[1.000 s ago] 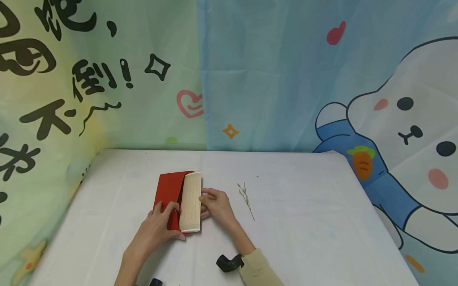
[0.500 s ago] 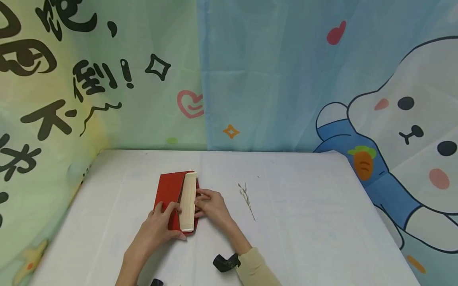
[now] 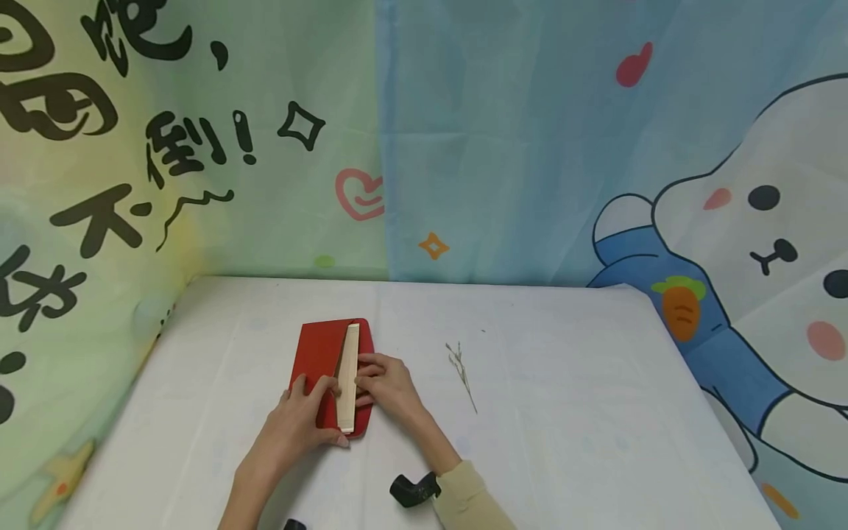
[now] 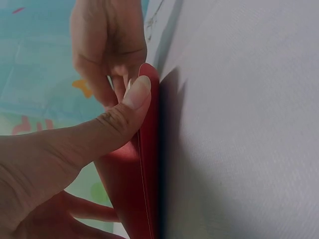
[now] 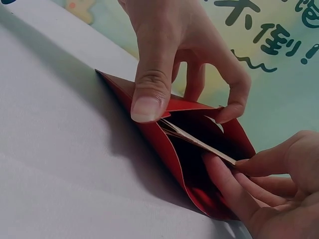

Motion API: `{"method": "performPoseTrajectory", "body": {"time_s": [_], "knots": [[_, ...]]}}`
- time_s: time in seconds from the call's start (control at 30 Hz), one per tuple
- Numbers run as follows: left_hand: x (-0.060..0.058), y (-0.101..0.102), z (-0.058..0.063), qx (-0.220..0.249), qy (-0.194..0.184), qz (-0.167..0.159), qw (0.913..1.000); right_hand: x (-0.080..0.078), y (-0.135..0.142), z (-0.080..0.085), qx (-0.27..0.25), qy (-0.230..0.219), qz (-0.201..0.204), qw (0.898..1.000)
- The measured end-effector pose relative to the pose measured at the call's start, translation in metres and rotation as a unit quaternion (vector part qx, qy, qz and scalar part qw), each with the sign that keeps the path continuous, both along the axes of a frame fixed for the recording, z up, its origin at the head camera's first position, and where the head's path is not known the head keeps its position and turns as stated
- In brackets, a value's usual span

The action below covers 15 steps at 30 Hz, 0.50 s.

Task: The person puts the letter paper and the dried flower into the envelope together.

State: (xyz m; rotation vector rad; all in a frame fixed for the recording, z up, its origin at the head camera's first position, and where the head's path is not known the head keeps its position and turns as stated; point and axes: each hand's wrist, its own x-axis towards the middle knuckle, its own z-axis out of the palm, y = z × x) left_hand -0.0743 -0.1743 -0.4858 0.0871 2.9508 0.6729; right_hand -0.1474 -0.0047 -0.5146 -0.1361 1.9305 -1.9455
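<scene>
A red paper envelope (image 3: 314,346) lies on the white-covered table, its mouth spread open toward the right. My left hand (image 3: 291,419) holds it, fingers on its upper face and thumb (image 4: 137,94) at the near edge. A cream folded paper (image 3: 347,408) sits partly inside the envelope, with a narrow strip showing. My right hand (image 3: 394,386) pinches the paper's right edge. In the right wrist view, the thin paper (image 5: 199,142) stands between the envelope's two walls, and the right fingertips reach into the mouth. The paper's inner part is hidden by the red cover.
A thin dried sprig (image 3: 461,375) lies on the white tabletop (image 3: 563,383), right of the right hand. A black wrist camera (image 3: 414,491) sticks out by the right cuff. A printed cloth backdrop (image 3: 497,184) hangs behind the table.
The cream paper has slid left into the envelope, its visible strip narrowing, and the right hand has moved left with it. The left hand keeps its hold. The head view has shifted slightly.
</scene>
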Motion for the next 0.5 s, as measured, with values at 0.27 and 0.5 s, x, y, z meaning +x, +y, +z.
{"method": "performPoseTrajectory", "body": {"time_s": [0.27, 0.5], "knots": [[0.0, 0.0, 0.001, 0.006, -0.004, 0.003, 1.0, 0.004, -0.007, 0.014, 0.006, 0.006, 0.005, 1.0], [0.0, 0.001, 0.0, 0.0, -0.002, 0.003, 1.0, 0.005, -0.014, 0.015, 0.019, 0.016, 0.004, 1.0]]}}
